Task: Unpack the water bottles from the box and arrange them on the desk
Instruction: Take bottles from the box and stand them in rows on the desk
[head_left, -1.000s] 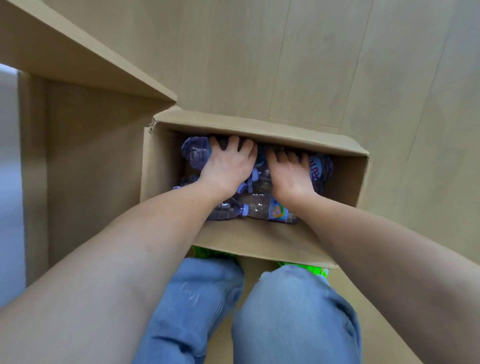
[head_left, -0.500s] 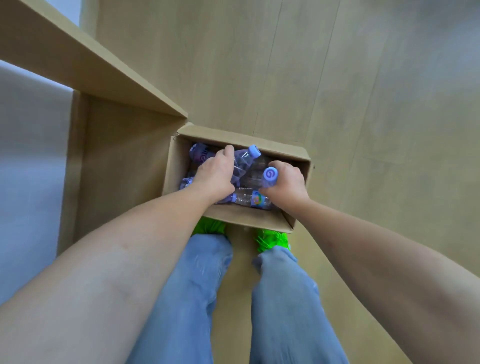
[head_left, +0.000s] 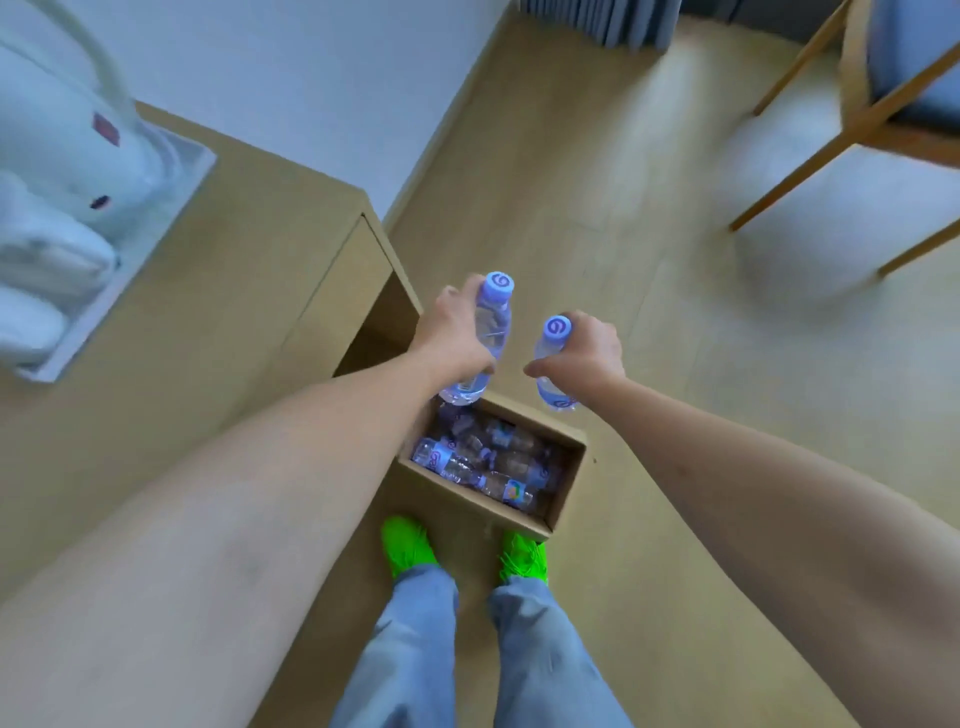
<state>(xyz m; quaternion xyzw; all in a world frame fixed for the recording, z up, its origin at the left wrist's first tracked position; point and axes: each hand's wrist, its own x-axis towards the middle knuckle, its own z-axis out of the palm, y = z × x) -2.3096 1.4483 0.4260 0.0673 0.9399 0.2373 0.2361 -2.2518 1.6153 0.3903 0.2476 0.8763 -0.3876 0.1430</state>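
An open cardboard box (head_left: 561, 499) stands on the floor in front of my feet, with several clear water bottles (head_left: 467, 462) lying inside. My left hand (head_left: 452, 338) grips one upright bottle (head_left: 491, 322) with a purple cap, held above the box's far left corner. My right hand (head_left: 587, 353) grips a second purple-capped bottle (head_left: 555, 338) above the box's far edge. The wooden desk (head_left: 208, 322) lies to the left of the box, its top at about the height of my hands.
A white plush rabbit (head_left: 57, 171) sits on a pale tray (head_left: 171, 192) at the desk's far left. A wooden chair (head_left: 878, 104) stands at the far right on the wood floor. My green shoes (head_left: 410, 545) touch the box's near side.
I have stood up from the box. Both hands rose out of it, each with a bottle, and the desk top and room came into view.
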